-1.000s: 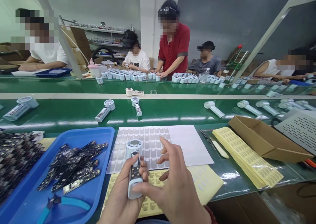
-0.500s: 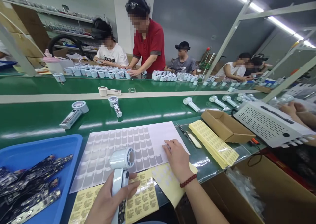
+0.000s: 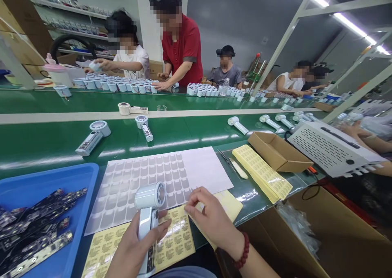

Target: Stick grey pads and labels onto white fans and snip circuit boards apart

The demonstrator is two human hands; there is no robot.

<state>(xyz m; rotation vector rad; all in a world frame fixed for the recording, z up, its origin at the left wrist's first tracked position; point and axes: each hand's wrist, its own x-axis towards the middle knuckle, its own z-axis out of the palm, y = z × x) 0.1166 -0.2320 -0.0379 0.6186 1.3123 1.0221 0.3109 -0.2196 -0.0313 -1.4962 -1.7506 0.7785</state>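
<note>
My left hand [image 3: 130, 245] is wrapped round the handle of a light-blue handheld fan [image 3: 149, 196], its round head upright and a dark circuit strip showing low on the handle. To its right, my right hand [image 3: 211, 221] has thumb and forefinger pressed together; whatever may be between them is too small to make out. Behind the fan lies a white sheet [image 3: 208, 167] with rows of grey stickers. A yellow sheet of printed labels [image 3: 176, 245] is under the fan, and another yellow backing sheet [image 3: 231, 204] is partly hidden beneath my right hand.
A blue tray [image 3: 92, 188] of circuit boards stands at left. Several fans, including one fan [image 3: 94, 137], lie on the green belt [image 3: 183, 127]. Rightward are tweezers [image 3: 226, 159], a yellow label stack [image 3: 263, 174], an open carton [image 3: 280, 153] and a white metal box [image 3: 333, 147]. Co-workers sit opposite.
My right hand has come off the white sheet, moving left and nearer to me, and its fingers have closed into a pinch. My left hand still holds the fan in nearly the same place.
</note>
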